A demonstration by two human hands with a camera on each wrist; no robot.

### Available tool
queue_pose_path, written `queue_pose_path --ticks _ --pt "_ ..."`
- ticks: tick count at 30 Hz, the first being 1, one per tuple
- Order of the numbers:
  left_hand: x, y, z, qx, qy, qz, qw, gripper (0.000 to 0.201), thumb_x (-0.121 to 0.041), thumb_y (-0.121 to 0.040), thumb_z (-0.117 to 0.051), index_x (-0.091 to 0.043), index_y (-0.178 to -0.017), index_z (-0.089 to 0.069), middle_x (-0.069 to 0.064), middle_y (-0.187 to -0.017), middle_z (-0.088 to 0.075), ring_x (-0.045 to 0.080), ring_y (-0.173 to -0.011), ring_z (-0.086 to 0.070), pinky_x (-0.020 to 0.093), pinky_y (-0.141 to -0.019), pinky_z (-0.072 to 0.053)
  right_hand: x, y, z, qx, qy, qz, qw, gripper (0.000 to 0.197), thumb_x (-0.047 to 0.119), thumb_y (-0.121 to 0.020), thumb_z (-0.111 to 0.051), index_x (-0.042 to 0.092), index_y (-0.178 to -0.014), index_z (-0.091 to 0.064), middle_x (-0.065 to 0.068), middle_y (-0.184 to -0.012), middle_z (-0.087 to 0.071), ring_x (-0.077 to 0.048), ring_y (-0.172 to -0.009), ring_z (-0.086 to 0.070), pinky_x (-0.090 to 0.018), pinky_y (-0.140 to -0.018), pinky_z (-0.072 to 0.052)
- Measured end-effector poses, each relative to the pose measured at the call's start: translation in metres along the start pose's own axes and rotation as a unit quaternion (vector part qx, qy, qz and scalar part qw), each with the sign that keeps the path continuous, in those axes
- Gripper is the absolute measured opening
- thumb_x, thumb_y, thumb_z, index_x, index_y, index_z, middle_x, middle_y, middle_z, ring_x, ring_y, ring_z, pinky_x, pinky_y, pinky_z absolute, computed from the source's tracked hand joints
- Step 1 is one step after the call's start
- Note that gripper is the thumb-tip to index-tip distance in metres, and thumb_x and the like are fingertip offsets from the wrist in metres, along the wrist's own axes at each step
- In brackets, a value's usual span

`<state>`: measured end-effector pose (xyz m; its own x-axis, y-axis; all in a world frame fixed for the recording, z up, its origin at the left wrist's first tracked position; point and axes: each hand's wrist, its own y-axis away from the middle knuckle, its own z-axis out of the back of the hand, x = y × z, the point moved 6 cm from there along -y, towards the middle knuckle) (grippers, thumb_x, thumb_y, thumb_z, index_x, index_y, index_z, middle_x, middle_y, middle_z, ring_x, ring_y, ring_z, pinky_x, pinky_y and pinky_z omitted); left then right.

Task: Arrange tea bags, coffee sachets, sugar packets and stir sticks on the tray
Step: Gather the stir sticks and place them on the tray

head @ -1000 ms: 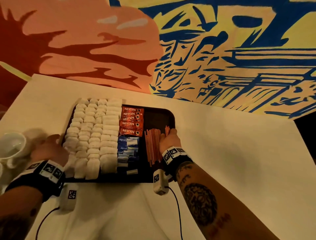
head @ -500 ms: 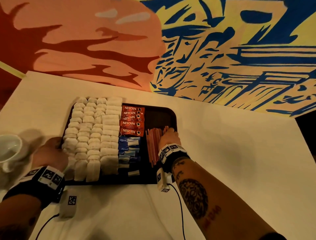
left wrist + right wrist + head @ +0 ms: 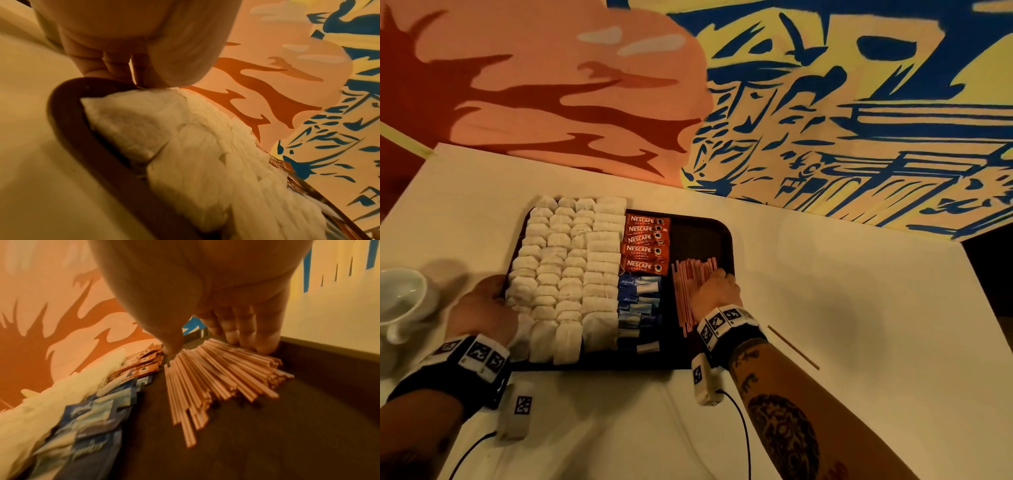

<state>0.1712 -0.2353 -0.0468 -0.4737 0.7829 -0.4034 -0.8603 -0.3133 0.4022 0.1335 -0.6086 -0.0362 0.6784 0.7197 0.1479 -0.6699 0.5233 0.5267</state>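
Observation:
A dark tray (image 3: 726, 240) lies on the white table. It carries columns of white tea bags (image 3: 565, 274), red Nescafe sachets (image 3: 645, 245), blue sugar packets (image 3: 638, 301) and a bundle of orange stir sticks (image 3: 685, 291). My left hand (image 3: 496, 291) is at the tray's left rim (image 3: 68, 113), fingers (image 3: 107, 68) outside it and thumb on the nearest tea bags (image 3: 144, 123). My right hand (image 3: 717, 277) lies on the far ends of the stir sticks (image 3: 205, 378), with straight fingers (image 3: 244, 335) pressing down and the thumb at the bundle's left side.
One loose stir stick (image 3: 792, 346) lies on the table to the right of my right forearm. A white cup (image 3: 400, 294) stands at the left edge, close to my left hand. A painted wall runs along the table's far side.
My left hand has moved from beside the cup to the tray's left rim. My right hand has stayed on the stir sticks. A single stick now shows on the table at the right.

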Motion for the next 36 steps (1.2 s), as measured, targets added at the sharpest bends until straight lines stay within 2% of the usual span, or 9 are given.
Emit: queue_pose_path --ticks 2,4,9,15,20,24,29,33,36 --pt "0.001 0.0 0.0 0.002 0.003 0.0 1.0 0.04 -0.02 -0.093 -0.059 -0.019 -0.133 -0.057 0.025 -0.125 -0.063 0.046 -0.109 -0.059 0.048 -0.095 -0.046 0.0 0.007 -0.012 0.019 0.009 0.015 1.0 0.103 0.064 -0.088 -0.058 0.008 -0.157 -0.008 -0.016 -0.159 -0.022 -0.035 -0.146 -0.025 -0.051 -0.114 -0.033" --pt "0.001 0.001 0.0 0.007 0.007 0.003 1.0 0.043 -0.02 -0.092 -0.059 -0.02 -0.135 -0.056 0.024 -0.129 -0.061 0.045 -0.112 -0.058 0.048 -0.098 -0.045 0.0 0.011 -0.018 0.014 0.032 0.014 0.999 0.114 0.066 -0.081 -0.066 0.01 -0.157 -0.004 -0.015 -0.159 -0.019 -0.036 -0.146 -0.022 -0.052 -0.113 -0.033" --pt "-0.001 0.003 0.003 0.014 0.008 0.009 1.0 0.045 -0.022 -0.09 -0.061 -0.02 -0.135 -0.055 0.024 -0.128 -0.061 0.045 -0.113 -0.058 0.047 -0.098 -0.045 0.0 0.009 -0.023 -0.014 0.025 -0.011 1.0 0.099 0.053 -0.086 -0.069 0.008 -0.155 -0.012 -0.015 -0.154 -0.024 -0.036 -0.141 -0.028 -0.05 -0.108 -0.04" --pt "-0.002 0.004 0.003 0.01 0.019 0.01 1.0 0.043 -0.019 -0.09 -0.062 -0.021 -0.133 -0.057 0.022 -0.126 -0.063 0.044 -0.111 -0.06 0.047 -0.097 -0.046 0.0 0.01 -0.019 -0.018 0.011 -0.024 0.999 0.093 0.048 -0.089 -0.068 0.008 -0.155 -0.014 -0.015 -0.153 -0.026 -0.036 -0.139 -0.029 -0.048 -0.107 -0.04" --pt "-0.001 0.003 0.002 0.014 0.033 0.009 0.999 0.04 -0.023 -0.093 -0.058 -0.021 -0.133 -0.057 0.021 -0.129 -0.061 0.043 -0.114 -0.058 0.046 -0.1 -0.044 0.003 0.011 -0.02 -0.015 0.012 -0.038 0.999 0.094 0.046 -0.093 -0.064 0.009 -0.157 -0.006 -0.015 -0.156 -0.021 -0.037 -0.141 -0.026 -0.048 -0.106 -0.041" --pt "0.001 0.001 0.003 0.016 0.032 0.013 0.999 0.041 -0.025 -0.094 -0.057 -0.022 -0.135 -0.056 0.021 -0.132 -0.06 0.043 -0.115 -0.057 0.047 -0.101 -0.044 0.003 0.012 -0.021 -0.014 0.011 -0.042 0.999 0.099 0.05 -0.09 -0.066 0.01 -0.157 -0.005 -0.015 -0.156 -0.021 -0.036 -0.142 -0.026 -0.05 -0.107 -0.04" --pt "0.002 -0.001 0.002 0.016 0.025 0.007 1.0 0.04 -0.024 -0.095 -0.054 -0.02 -0.135 -0.056 0.021 -0.132 -0.06 0.043 -0.116 -0.057 0.047 -0.102 -0.043 0.011 0.004 -0.01 -0.053 0.035 -0.011 0.998 0.101 0.06 -0.087 -0.061 0.01 -0.157 -0.008 -0.014 -0.156 -0.024 -0.035 -0.14 -0.028 -0.052 -0.109 -0.037" --pt "0.002 -0.001 0.001 0.014 0.025 0.005 1.0 0.04 -0.02 -0.095 -0.054 -0.02 -0.135 -0.056 0.021 -0.132 -0.06 0.043 -0.116 -0.057 0.046 -0.101 -0.043 0.022 -0.012 0.001 -0.04 0.032 -0.015 0.999 0.11 0.065 -0.081 -0.064 0.011 -0.157 -0.006 -0.014 -0.157 -0.022 -0.036 -0.142 -0.026 -0.053 -0.109 -0.035" --pt "0.002 -0.002 0.002 0.017 0.031 0.01 0.999 0.042 -0.018 -0.095 -0.054 -0.021 -0.137 -0.055 0.02 -0.133 -0.059 0.043 -0.117 -0.056 0.046 -0.101 -0.043 0.025 -0.019 0.002 -0.032 0.037 -0.022 0.999 0.108 0.061 -0.083 -0.066 0.01 -0.157 -0.005 -0.015 -0.158 -0.022 -0.035 -0.143 -0.025 -0.052 -0.11 -0.034"
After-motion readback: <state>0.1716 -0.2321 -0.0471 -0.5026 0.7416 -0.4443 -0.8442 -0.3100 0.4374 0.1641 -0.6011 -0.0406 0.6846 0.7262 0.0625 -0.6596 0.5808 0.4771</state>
